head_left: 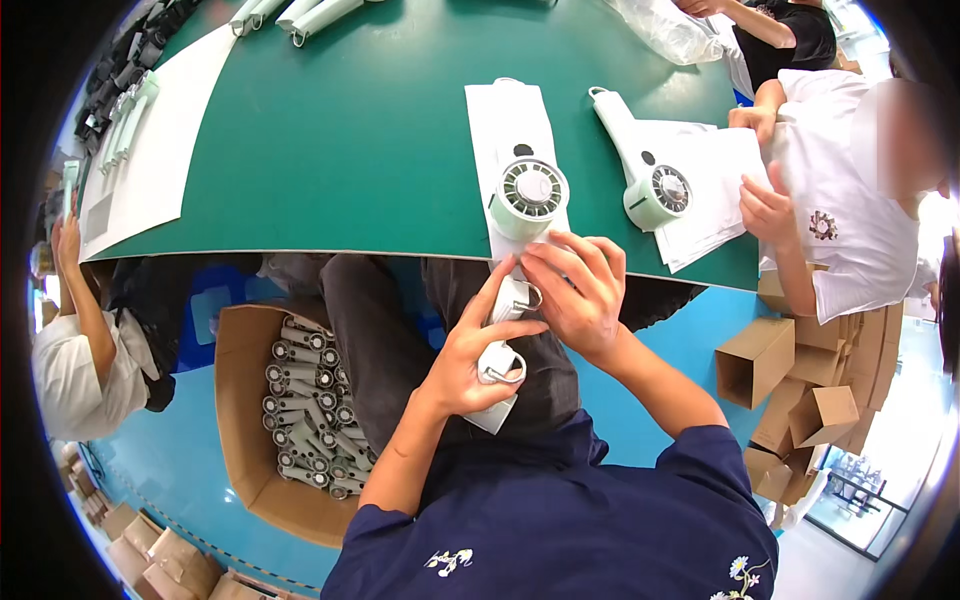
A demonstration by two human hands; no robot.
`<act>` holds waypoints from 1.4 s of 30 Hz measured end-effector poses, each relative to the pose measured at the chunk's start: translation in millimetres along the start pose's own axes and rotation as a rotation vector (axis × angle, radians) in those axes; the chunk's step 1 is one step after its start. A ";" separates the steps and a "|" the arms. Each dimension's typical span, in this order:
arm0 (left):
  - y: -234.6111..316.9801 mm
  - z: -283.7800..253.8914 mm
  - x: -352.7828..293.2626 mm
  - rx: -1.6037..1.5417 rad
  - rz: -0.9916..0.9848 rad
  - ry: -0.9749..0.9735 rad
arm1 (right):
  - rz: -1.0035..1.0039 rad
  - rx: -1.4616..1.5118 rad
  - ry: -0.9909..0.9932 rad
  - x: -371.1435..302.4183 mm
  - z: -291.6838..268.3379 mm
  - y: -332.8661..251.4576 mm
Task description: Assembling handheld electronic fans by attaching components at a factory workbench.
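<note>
My left hand (462,365) is closed around two pale handle-like pieces (497,358) with loops at their ends, held over my lap below the table edge. A white strip (494,414) sticks out beneath them. Against the upper piece, my right hand (585,295) has its fingers bent together near the loop; whatever they pinch is hidden. Just beyond my fingertips a pale green handheld fan (530,192) with a round grille lies on a white sheet (505,105). Farther right rests a second handheld fan (655,190), partly on white papers (715,160).
A cardboard box (250,475) full of small fans stands on the floor at my left. The green table (330,130) carries more pale handles (320,18) at its far edge. At right, a person in white (850,190) touches the papers; open cartons (755,360) sit below.
</note>
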State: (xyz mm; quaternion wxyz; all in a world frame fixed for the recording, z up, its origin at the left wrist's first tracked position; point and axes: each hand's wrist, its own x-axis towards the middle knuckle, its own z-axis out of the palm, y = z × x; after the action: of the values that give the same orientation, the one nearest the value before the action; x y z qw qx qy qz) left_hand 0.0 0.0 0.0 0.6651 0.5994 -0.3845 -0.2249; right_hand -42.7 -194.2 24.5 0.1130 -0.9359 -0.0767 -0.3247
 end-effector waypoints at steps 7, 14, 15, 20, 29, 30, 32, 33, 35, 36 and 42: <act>1.3 0.3 -0.1 -0.012 -0.012 0.005 | 0.010 0.050 -0.014 4.9 -0.6 1.1; 3.1 -0.4 1.5 0.037 -0.016 0.007 | 0.106 0.197 -0.083 16.3 -5.8 5.8; 3.5 0.0 1.6 0.038 -0.013 0.006 | 0.091 0.201 -0.094 17.7 -6.2 6.3; 3.4 2.6 0.8 0.031 -0.011 0.011 | 0.072 0.219 -0.107 13.1 -8.6 6.5; 4.8 6.2 -6.6 0.038 0.025 0.021 | 0.410 0.567 -0.047 -8.4 -38.0 0.2; 7.1 10.1 -9.9 0.124 0.099 0.022 | 0.480 0.739 -0.057 -8.7 -47.9 -1.1; 7.8 27.5 -28.1 0.299 0.245 0.035 | 0.594 1.017 -0.106 -4.7 -73.5 -11.9; 12.6 35.0 -29.7 0.364 0.351 0.071 | 0.629 1.143 -0.154 -2.9 -88.7 -16.9; 14.3 46.2 -28.7 0.413 0.472 0.141 | 0.614 1.123 -0.338 5.1 -115.0 -20.2; 12.1 51.0 -28.7 0.356 0.447 0.181 | 0.627 1.099 -0.436 13.3 -124.1 -23.3; -12.6 56.0 -33.5 0.163 0.420 0.159 | 0.633 0.957 -0.641 18.8 -126.3 -37.6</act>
State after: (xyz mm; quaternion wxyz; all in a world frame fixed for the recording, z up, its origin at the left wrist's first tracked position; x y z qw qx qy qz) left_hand -61.9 -11.8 -21.2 0.6749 0.5739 -0.4638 -0.0021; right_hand -110.9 -189.7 138.8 0.5786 -0.8099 0.0365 0.0890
